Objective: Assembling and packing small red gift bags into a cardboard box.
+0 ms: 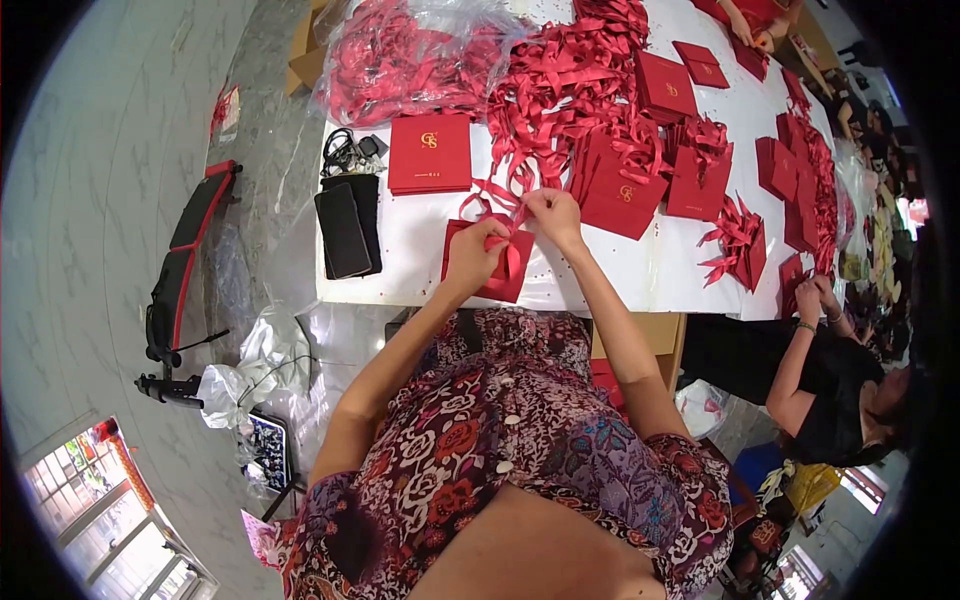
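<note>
Both hands work over a small red paper bag (500,288), which lies at the near edge of the white-covered bench (400,285), in front of the wearer. I see the left hand (477,256) above the bag, thumb and fingers pinching red ribbon (514,262). The right hand (556,216), just beyond and to its right, also pinches ribbon between its fingertips. I cannot tell whether the ribbon is knotted. Beyond the left hand: a neat stack of red bags (430,155). To the left: a black phone (343,232) on dark cloth (371,222). Beyond the right hand: a loose ribbon heap (570,90). At far right: a co-worker's hands (815,295).
</note>
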Tool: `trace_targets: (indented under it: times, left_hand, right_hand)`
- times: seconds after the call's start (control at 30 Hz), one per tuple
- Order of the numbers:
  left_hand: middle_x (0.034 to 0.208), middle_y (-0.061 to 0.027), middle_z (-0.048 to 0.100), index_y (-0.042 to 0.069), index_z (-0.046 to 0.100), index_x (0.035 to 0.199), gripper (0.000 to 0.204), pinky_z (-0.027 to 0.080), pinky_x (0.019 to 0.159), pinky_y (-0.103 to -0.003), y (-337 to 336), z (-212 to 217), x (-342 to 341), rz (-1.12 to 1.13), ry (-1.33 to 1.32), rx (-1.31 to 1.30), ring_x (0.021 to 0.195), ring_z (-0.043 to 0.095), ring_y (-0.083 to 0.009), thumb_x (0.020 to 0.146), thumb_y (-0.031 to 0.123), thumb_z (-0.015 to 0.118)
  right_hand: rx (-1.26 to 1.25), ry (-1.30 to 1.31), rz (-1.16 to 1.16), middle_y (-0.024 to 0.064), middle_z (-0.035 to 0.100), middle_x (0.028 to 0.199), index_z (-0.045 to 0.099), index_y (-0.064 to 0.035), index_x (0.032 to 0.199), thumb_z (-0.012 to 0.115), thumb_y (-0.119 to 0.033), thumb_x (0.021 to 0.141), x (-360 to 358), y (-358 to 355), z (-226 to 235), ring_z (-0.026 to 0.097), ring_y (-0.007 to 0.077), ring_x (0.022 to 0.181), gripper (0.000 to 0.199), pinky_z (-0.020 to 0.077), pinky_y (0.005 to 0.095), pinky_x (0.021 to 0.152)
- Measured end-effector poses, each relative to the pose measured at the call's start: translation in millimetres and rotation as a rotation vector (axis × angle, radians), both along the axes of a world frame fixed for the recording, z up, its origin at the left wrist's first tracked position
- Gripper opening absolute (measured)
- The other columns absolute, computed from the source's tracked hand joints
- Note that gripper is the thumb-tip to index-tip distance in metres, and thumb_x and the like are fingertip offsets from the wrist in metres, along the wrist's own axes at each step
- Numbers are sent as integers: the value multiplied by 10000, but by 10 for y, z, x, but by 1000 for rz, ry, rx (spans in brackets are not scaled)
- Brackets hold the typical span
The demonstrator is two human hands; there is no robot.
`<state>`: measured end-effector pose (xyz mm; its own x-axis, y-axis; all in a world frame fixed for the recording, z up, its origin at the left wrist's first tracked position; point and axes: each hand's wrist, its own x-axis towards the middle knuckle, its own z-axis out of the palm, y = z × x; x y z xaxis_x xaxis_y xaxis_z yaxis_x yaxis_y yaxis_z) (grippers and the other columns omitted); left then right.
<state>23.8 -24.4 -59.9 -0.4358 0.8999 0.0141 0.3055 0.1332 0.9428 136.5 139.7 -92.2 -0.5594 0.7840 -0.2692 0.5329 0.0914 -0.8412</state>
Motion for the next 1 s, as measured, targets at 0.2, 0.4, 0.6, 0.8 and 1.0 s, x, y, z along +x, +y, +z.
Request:
trace_targets:
  times: [0.2,0.4,0.6,0.8,1.0]
  left_hand:
    - [986,-182,621,4,709,1017,162,505,722,-368,18,-327,-141,353,191,0,822,637,-301,913,105,637]
    - [948,-179,585,-2,689,1052,196,485,724,-380,24,-290,-45,301,219,6,826,598,-308,884,64,611]
    - [999,-174,575,29,684,1064,272,476,804,-426,-158,-162,-113,186,169,-23,906,577,-340,801,92,656]
    - [1068,-155,566,107,639,1201,483,468,890,-410,-372,-115,-448,153,515,-152,994,544,-337,730,118,743]
    - [1063,-136,571,80,636,1085,385,489,859,-412,-365,-215,-423,8,479,-189,990,561,-343,715,36,733]
  right_hand:
    - [314,80,-92,111,688,802,725,-38,954,643,-245,901,63,-266,226,662,209,706,229,499,317,645]
    - [-140,340,-28,3,654,747,688,-22,947,669,-171,914,-257,-764,206,578,68,689,154,456,244,604]
    - [-132,482,-72,18,655,788,638,-12,966,634,-143,933,-362,-675,63,583,79,692,135,469,253,633]
    - [58,203,120,87,663,757,641,-15,975,636,-128,910,-161,-586,213,630,175,673,131,495,305,643]
    - [173,34,248,123,702,792,667,-34,932,671,-118,849,-151,-839,58,691,277,728,119,523,367,654]
